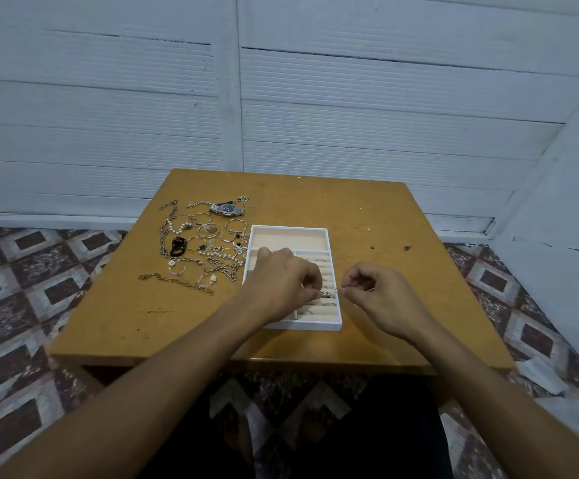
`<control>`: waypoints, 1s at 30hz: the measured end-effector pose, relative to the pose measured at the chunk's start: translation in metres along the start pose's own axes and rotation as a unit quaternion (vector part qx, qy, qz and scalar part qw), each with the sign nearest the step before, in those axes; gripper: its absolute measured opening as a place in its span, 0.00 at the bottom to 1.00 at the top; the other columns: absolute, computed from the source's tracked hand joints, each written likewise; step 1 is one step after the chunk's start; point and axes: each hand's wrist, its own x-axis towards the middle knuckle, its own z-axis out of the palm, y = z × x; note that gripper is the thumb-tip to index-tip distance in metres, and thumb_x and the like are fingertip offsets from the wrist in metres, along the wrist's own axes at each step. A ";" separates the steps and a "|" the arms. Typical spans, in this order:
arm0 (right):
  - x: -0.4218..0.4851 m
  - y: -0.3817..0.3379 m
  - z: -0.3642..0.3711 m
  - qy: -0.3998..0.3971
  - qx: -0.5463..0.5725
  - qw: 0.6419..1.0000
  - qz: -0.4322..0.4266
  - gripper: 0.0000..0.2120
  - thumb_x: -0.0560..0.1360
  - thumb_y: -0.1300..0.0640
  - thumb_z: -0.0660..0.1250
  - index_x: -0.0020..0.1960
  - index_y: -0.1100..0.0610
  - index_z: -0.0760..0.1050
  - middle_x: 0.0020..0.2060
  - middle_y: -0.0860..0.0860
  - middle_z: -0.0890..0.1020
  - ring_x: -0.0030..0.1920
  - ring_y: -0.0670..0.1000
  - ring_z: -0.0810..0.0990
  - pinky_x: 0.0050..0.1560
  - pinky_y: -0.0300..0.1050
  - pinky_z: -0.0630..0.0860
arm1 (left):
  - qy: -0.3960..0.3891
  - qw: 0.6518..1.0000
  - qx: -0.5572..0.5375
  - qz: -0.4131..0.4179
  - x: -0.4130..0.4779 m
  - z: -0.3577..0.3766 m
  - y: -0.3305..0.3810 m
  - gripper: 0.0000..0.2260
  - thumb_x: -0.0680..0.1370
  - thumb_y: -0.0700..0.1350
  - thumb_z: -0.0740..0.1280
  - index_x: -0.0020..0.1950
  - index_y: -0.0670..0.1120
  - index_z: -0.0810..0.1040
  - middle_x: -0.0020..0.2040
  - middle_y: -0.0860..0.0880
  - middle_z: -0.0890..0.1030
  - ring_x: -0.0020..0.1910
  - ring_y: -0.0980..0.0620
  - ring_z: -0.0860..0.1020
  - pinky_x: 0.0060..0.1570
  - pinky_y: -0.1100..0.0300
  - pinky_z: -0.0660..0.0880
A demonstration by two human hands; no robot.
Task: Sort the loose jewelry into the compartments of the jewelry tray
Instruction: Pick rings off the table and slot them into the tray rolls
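Our right hand (374, 295) pinches a thin ring (337, 289) above the ring rolls (319, 310) | our left hand (281, 285) curls over the jewelry tray (289, 230), and we cannot tell what it holds | loose jewelry (201, 243) lies just left of the tray on the table (367, 219)

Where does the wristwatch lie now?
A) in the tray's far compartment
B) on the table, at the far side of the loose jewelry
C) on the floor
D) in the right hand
B: the wristwatch lies on the table beyond the loose jewelry, outside the jewelry tray.
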 end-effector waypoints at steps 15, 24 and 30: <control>-0.009 0.001 0.008 0.001 -0.004 1.000 0.000 0.08 0.73 0.61 0.71 0.38 0.50 0.76 0.33 0.45 0.78 0.31 0.41 0.72 0.34 0.31 0.69 | -0.009 0.999 0.040 0.017 -0.014 0.015 0.006 0.08 0.77 0.55 0.66 0.52 0.55 0.82 0.47 0.53 0.84 0.53 0.51 0.73 0.50 0.54 0.60; -0.009 0.004 0.008 0.005 -0.006 1.000 0.008 0.09 0.72 0.61 0.71 0.37 0.50 0.77 0.31 0.44 0.77 0.30 0.40 0.71 0.33 0.30 0.69 | -0.037 0.998 0.037 0.039 -0.022 0.015 0.003 0.11 0.80 0.51 0.62 0.60 0.56 0.80 0.56 0.54 0.82 0.57 0.50 0.71 0.54 0.53 0.63; -0.011 0.002 0.008 0.009 -0.006 1.000 0.018 0.09 0.71 0.61 0.71 0.36 0.50 0.77 0.30 0.43 0.77 0.30 0.41 0.71 0.33 0.31 0.70 | -0.024 0.997 0.047 0.063 -0.024 0.018 -0.002 0.13 0.81 0.48 0.60 0.63 0.57 0.78 0.58 0.55 0.78 0.58 0.51 0.68 0.51 0.56 0.61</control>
